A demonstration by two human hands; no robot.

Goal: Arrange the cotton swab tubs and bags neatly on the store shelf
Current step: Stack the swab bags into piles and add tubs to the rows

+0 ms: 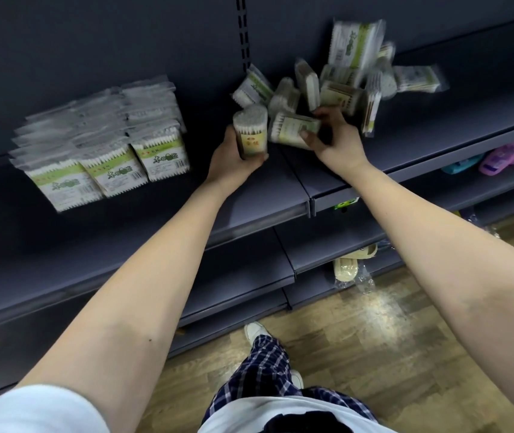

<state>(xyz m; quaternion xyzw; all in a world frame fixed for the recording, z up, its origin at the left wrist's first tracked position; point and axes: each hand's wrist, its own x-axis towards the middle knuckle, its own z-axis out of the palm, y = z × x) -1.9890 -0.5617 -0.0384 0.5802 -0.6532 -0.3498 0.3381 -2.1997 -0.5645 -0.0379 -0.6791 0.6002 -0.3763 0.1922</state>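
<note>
Left hand, frame centre, grips an upright clear tub, heart-shaped in section, packed with white-tipped swabs. Right hand clasps a second tub lying on its side, at the near edge of a loose heap of tubs and crinkled plastic bags, upper right. Neat rows of flat green-labelled bags stand left of centre. All rest on a dark matte metal shelf. Slippers occupy lower shelves; wood-grain floor below.
</note>
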